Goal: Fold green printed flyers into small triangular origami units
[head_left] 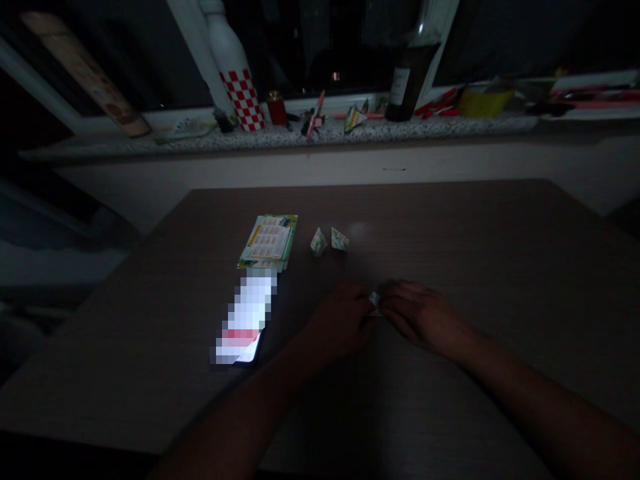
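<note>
Both hands meet over the middle of the dim wooden table [450, 227]. Between their fingertips is a small folded piece of paper [374, 299], pale and mostly covered by the fingers. My left hand [343, 317] is closed on the paper's left side. From the right, my right hand [417, 307] pinches it with bent fingers. Beyond the hands, two small folded paper shapes stand side by side: a left one [318, 242] and a right one [340, 240], both with printed colours. To their left lies a stack of printed paper slips [267, 240].
A lit phone [245, 320], its screen blurred out, lies left of my left forearm. Along the granite windowsill [325, 137] stand a red-and-white checked bottle [243, 93], a small red jar [275, 108], a dark bottle [403, 87], another folded paper shape [355, 118] and pens [316, 115].
</note>
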A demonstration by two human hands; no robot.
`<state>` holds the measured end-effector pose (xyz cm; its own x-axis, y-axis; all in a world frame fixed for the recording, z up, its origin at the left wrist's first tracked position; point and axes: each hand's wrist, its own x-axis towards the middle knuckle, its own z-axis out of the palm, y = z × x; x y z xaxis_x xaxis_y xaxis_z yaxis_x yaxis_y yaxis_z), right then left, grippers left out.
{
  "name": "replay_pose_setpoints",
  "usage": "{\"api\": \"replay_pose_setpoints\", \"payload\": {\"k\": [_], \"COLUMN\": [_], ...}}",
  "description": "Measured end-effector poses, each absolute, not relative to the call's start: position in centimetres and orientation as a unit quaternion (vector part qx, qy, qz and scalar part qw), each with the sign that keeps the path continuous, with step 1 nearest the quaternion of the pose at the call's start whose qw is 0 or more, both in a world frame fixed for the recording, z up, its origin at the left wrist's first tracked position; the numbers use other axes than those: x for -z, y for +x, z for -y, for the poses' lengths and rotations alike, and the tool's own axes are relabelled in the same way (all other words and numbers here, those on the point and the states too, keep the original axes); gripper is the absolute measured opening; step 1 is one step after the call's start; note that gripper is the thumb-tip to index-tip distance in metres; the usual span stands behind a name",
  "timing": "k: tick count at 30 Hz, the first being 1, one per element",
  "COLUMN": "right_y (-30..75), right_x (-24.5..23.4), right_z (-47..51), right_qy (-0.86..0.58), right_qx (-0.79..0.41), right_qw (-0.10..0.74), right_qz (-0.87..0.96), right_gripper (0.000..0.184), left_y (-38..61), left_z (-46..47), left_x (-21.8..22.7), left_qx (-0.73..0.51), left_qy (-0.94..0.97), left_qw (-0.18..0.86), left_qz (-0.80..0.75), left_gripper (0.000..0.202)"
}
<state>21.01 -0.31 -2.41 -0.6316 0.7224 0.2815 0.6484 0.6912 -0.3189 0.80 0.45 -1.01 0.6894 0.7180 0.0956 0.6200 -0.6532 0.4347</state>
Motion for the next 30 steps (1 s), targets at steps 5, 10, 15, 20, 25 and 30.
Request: {"api": "replay_pose_setpoints", "payload": {"k": [5,10,15,20,25,30], "right_y": [21.1,21.2,21.5,21.8,21.9,22.0], "right_x": [2.2,1.4,1.3,1.3,0.9,0.8], "right_z": [0.3,0.5,0.6,0.5,0.6,0.8], "right_qy": [-0.383,-0.370,-0.327,-0.302,-0.281,-0.275], "right_qx": [-0.108,-0.126,-0.115,-0.101,-0.103,-0.117], "right_qw": [0.216,0.254,0.313,0.347,0.373,0.395], "right_qz": [0.892,0.885,0.884,0.882,0.878,0.868], "right_gripper": [0.016,0.013,0.012,0.013,0.015,0.013], "left_y": [0.8,0.6,0.4,0.4,0.3,-0.1], "left_z": [-0.6,-0.8,-0.5,-0.2,0.0,0.1], "left_x": [1.2,1.0,0.5,0.1,-0.3,-0.8], "left_qx": [-0.129,-0.145,-0.175,-0.179,-0.161,-0.146], "left_qy": [0.910,0.921,0.927,0.929,0.933,0.942], "left_qw": [0.149,0.125,0.116,0.105,0.107,0.111], "left_qz": [-0.364,-0.339,-0.311,-0.307,-0.304,-0.282], "left_gripper": [0.017,0.021,0.021,0.018,0.020,0.019]}}
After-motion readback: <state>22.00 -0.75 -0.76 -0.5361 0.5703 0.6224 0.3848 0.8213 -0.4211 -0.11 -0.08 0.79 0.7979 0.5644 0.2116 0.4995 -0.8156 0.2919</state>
